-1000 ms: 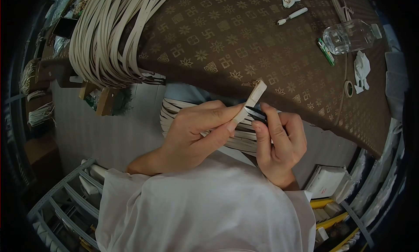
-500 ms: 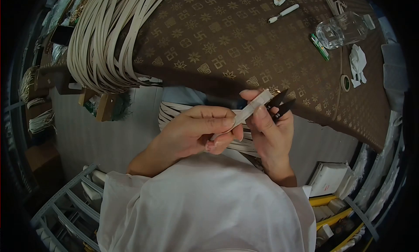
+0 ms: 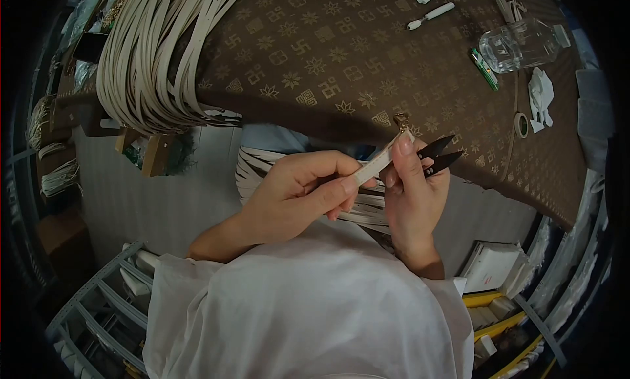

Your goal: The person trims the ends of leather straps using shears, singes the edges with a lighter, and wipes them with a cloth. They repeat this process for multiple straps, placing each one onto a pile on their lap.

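A narrow cream strap (image 3: 374, 168) runs slantwise between my hands, with a gold-coloured metal clasp (image 3: 402, 122) at its upper end. My left hand (image 3: 295, 198) pinches the strap's lower part between thumb and fingers. Near the clasp, my right hand (image 3: 419, 192) presses its thumb onto the strap. Tucked in that same hand is a pair of black thread snips (image 3: 446, 162), blades apart and pointing right, handles hidden by the fingers. Below my hands, several similar straps (image 3: 251, 173) lie across my lap.
A thick bundle of cream straps (image 3: 141, 64) hangs over the left edge of the brown patterned tablecloth (image 3: 315, 44). On the right are a white-handled tool (image 3: 433, 15), a clear jar (image 3: 522, 45), a green packet (image 3: 484, 69), crumpled tissue (image 3: 540, 97) and a tape roll (image 3: 521, 125).
The strap has turned over, and its clasp now stands upright above my right thumb. My left hand has rolled so its back faces up. The snips have shifted slightly right.
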`<state>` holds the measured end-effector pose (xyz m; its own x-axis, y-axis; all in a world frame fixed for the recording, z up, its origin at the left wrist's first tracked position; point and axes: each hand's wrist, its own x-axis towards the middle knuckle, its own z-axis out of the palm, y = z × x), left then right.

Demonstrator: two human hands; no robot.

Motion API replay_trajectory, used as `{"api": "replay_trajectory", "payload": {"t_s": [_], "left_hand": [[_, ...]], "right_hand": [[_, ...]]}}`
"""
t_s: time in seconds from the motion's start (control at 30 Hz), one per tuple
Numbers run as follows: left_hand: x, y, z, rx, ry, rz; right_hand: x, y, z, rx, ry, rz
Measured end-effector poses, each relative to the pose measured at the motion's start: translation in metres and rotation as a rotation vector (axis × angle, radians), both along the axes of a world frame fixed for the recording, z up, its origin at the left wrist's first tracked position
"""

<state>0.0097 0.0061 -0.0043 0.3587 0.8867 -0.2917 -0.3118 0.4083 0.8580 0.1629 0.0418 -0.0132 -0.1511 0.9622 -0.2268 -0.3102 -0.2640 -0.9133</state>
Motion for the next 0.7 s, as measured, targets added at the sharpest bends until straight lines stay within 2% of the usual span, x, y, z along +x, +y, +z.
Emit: {"api": "replay_trajectory", "payload": {"t_s": [0.17,0.27,0.37,0.47,0.7], "left_hand": [[0.006,-0.002,-0.004,0.088,0.142,0.067],[0.005,-0.001,-0.005,0.112,0.250,0.030],[0.006,0.001,-0.001,0.074,0.234,0.049],[0.005,0.000,-0.002,0.119,0.271,0.041],[-0.004,0.000,-0.002,-0.028,0.017,-0.053]], "right_hand": [[0.002,-0.001,-0.002,0.060,0.001,0.030],[-0.001,-0.002,-0.004,0.072,0.039,0.021],[-0.001,-0.003,0.000,0.072,-0.048,0.021],[0.001,-0.004,-0.004,0.083,-0.024,0.028],[0.002,-0.002,-0.001,0.042,-0.005,0.020]]}}
